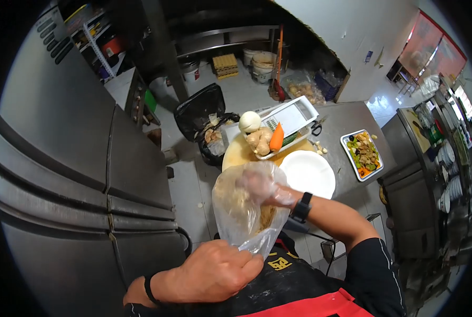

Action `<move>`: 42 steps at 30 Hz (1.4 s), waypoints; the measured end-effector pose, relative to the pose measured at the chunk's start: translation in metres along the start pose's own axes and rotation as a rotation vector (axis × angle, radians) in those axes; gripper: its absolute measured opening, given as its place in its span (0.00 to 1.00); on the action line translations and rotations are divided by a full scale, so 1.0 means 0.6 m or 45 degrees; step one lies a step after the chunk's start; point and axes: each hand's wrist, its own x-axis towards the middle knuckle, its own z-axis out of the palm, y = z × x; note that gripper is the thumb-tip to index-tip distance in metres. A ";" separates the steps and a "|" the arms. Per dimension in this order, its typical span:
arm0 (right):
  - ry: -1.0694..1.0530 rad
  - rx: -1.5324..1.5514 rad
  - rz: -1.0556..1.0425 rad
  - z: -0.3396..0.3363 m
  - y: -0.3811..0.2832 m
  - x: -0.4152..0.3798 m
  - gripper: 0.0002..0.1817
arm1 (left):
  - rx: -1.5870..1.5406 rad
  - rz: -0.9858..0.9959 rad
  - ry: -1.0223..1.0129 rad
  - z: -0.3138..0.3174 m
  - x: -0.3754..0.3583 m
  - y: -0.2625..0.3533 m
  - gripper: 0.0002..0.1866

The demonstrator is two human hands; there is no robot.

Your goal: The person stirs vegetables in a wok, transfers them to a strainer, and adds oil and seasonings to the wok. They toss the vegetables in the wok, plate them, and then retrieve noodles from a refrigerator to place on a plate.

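Note:
A clear plastic bag (pixel 230 198) with tan, crumbly contents hangs in front of the black and red apron. My left hand (pixel 223 268) is closed on the lower edge of the bag's opening. Inside the bag is my right hand (pixel 260 185), seen blurred through the plastic, so its fingers cannot be made out. Just beyond the bag lie a round board (pixel 235 153) and a white plate (pixel 307 171). On the board a container holds ginger (pixel 260 141), a carrot (pixel 277 138) and a white onion (pixel 250 121), with a white grater (pixel 294 117) across it.
A tray of mixed food (pixel 363 155) sits on the steel table (pixel 347 119) at the right. A black-lined bin (pixel 199 111) stands behind the board. Steel refrigerators (pixel 61 158) fill the left side. Dish shelves (pixel 450 174) are at the far right.

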 end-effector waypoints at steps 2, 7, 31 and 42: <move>0.376 0.233 -0.039 -0.015 0.005 -0.007 0.28 | 0.069 0.017 0.017 0.001 -0.002 0.001 0.07; -0.346 0.239 0.019 0.122 0.042 -0.029 0.55 | 0.040 0.037 0.057 0.023 -0.002 -0.007 0.10; 0.236 0.527 -0.050 -0.113 -0.004 -0.006 0.16 | 0.010 0.014 0.174 0.024 0.008 -0.012 0.09; 0.442 0.875 -0.104 -0.336 -0.009 -0.096 0.24 | -0.004 -0.027 0.192 0.030 0.019 -0.019 0.09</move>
